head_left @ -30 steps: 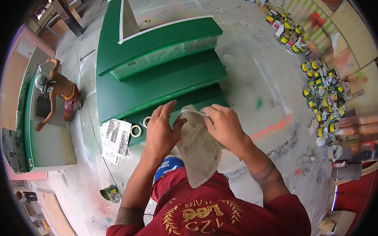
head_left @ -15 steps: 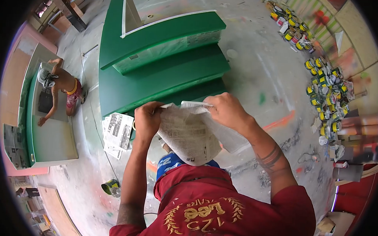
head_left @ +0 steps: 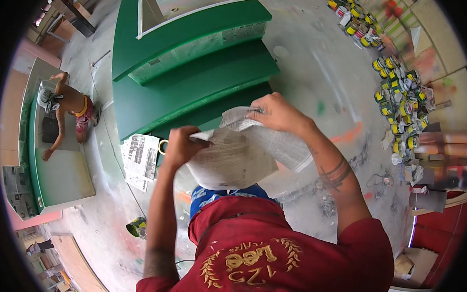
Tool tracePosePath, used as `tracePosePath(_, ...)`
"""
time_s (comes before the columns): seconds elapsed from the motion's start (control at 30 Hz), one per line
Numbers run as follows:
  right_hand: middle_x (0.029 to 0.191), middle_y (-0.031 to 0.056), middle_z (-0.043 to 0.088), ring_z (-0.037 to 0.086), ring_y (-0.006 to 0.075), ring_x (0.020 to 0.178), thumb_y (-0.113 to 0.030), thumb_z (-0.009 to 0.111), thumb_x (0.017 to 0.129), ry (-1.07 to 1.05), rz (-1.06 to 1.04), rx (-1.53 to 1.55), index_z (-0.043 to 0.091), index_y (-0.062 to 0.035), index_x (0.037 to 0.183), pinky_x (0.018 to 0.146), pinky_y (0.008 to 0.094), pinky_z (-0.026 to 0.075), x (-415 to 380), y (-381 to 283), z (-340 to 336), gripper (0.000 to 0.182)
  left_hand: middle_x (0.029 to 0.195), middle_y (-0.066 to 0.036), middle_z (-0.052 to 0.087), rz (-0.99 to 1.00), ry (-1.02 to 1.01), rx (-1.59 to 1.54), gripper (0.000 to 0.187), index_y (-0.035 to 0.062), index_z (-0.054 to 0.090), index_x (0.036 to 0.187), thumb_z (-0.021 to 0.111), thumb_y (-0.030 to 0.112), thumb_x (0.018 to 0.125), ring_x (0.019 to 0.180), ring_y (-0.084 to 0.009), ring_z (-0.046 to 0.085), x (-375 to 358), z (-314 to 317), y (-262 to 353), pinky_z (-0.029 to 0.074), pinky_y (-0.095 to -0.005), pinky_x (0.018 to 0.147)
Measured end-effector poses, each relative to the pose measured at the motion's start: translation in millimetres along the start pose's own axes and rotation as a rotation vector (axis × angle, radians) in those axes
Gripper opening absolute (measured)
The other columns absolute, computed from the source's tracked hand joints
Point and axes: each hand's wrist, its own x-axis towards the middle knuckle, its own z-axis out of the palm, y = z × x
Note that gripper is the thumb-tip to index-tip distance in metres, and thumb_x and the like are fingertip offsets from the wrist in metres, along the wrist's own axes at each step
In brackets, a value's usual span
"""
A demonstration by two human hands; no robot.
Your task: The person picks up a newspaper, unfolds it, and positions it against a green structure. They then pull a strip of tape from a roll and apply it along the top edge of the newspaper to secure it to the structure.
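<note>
A sheet of newspaper [head_left: 233, 159] hangs between my two hands in front of my lap. My left hand [head_left: 184, 146] is closed on its left upper edge. My right hand [head_left: 276, 111] pinches the upper edge on the other side, where the paper is crumpled and folded over. Just beyond the sheet stands a green painted counter [head_left: 194, 83], stepped, with newspaper strips covering its recessed band. More newspaper sheets [head_left: 140, 158] lie by its near left corner, beside a roll of tape [head_left: 163, 146].
At the left a co-worker [head_left: 70, 107] kneels against a partly green cabinet [head_left: 62, 176]. An open paint can [head_left: 136, 226] is on the floor near my left arm. Several paint cans [head_left: 399, 108] crowd along the right wall. A cardboard box [head_left: 417, 268] lies at lower right.
The right hand has risen a little and the newspaper's top edge has folded over beside it. The sheet's lower edge is higher. The whole view has shifted slightly.
</note>
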Motion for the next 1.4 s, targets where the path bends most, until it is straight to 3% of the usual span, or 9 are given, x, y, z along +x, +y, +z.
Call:
tracePosePath(0.07, 0.072, 0.0217, 0.067, 0.059, 0.0181, 0.059, -0.027, 0.076, 0.096, -0.039, 0.018, 0.028, 0.075, 0.0027, 0.101, 0.061, 0.0403, 0.049, 7, 2, -10, 0.030, 0.079, -0.013, 0.074, 0.051, -0.113, -0.069, 0.040, -0.0026, 0.077, 0.096, 0.097, 0.017, 0.067, 0.067, -0.0176, 0.065, 20, -17, -14, 0.054, -0.0354, 0.066)
tracePosePath(0.17, 0.076, 0.0209, 0.070, 0.061, 0.0175, 0.064, -0.027, 0.077, 0.096, 0.028, -0.055, 0.026, 0.075, 0.0025, 0.102, 0.065, 0.0392, 0.050, 24, 26, -17, 0.030, 0.078, -0.008, 0.073, -0.011, -0.194, -0.152, 0.044, -0.0037, 0.076, 0.098, 0.098, 0.018, 0.067, 0.068, -0.0151, 0.062, 39, -49, -19, 0.054, -0.0348, 0.065)
tracePosePath(0.33, 0.079, 0.0104, 0.071, 0.062, 0.0162, 0.075, -0.025, 0.079, 0.094, -0.135, 0.057, 0.019, 0.076, 0.0023, 0.102, 0.076, 0.0363, 0.051, 37, 50, -43, 0.029, 0.084, -0.005, 0.062, 0.031, -0.156, -0.368, 0.015, -0.0034, 0.066, 0.104, 0.071, 0.009, 0.098, 0.082, -0.0111, 0.053, 45, -6, -82, 0.049, -0.0303, 0.076)
tracePosePath(0.43, 0.096, 0.0163, 0.078, 0.072, 0.0251, 0.087, -0.028, 0.079, 0.093, -0.177, -0.057, 0.030, 0.078, -0.0032, 0.111, 0.084, 0.0388, 0.054, 37, 69, -55, 0.031, 0.083, -0.008, 0.060, 0.038, -0.013, -0.267, 0.014, -0.0017, 0.064, 0.108, 0.067, 0.009, 0.100, 0.081, -0.0118, 0.051, 57, -4, -67, 0.048, -0.0309, 0.076)
tracePosePath(0.57, 0.084, 0.0211, 0.071, 0.065, 0.0255, 0.076, -0.032, 0.077, 0.095, -0.001, 0.113, -0.092, 0.076, 0.0006, 0.101, 0.076, 0.0422, 0.051, 41, 84, -61, 0.033, 0.079, -0.012, 0.058, 0.108, 0.051, -0.060, 0.015, -0.0012, 0.064, 0.111, 0.064, 0.008, 0.100, 0.074, -0.0141, 0.052, 79, -37, -29, 0.050, -0.0323, 0.073)
tracePosePath(0.77, 0.075, 0.0196, 0.066, 0.056, 0.0263, 0.064, -0.033, 0.071, 0.100, 0.222, 0.010, -0.074, 0.071, 0.0027, 0.094, 0.066, 0.0420, 0.047, 36, 89, -54, 0.036, 0.066, -0.008, 0.045, 0.126, -0.056, 0.018, 0.029, -0.0029, 0.064, 0.087, 0.068, 0.022, 0.102, 0.067, -0.0109, 0.035, 97, -85, -31, 0.036, -0.0348, 0.058)
tracePosePath(0.87, 0.071, 0.0183, 0.064, 0.051, 0.0243, 0.061, -0.033, 0.068, 0.102, 0.283, 0.099, -0.105, 0.069, 0.0030, 0.092, 0.064, 0.0406, 0.045, 29, 93, -63, 0.038, 0.072, 0.004, 0.046, 0.033, -0.046, -0.023, 0.034, -0.0032, 0.064, 0.089, 0.065, 0.027, 0.106, 0.071, -0.0074, 0.037, 97, -108, -43, 0.035, -0.0320, 0.060)
tracePosePath(1.1, 0.064, 0.0066, 0.054, 0.048, 0.0149, 0.064, -0.037, 0.066, 0.103, 0.358, 0.272, 0.031, 0.068, 0.0035, 0.088, 0.063, 0.0361, 0.044, 19, 129, -69, 0.043, 0.076, 0.005, 0.050, -0.043, 0.063, -0.188, 0.035, -0.0034, 0.066, 0.093, 0.067, 0.030, 0.105, 0.072, -0.0060, 0.039, 87, -125, -98, 0.035, -0.0275, 0.061)
tracePosePath(1.4, 0.071, 0.0071, 0.061, 0.053, 0.0160, 0.070, -0.040, 0.063, 0.105, 0.520, 0.437, -0.102, 0.071, 0.0052, 0.092, 0.069, 0.0349, 0.047, -25, 199, -105, 0.048, 0.079, 0.005, 0.054, -0.241, 0.184, -0.148, 0.042, -0.0064, 0.068, 0.098, 0.061, 0.034, 0.107, 0.075, -0.0065, 0.044, 32, -178, -196, 0.039, -0.0271, 0.065)
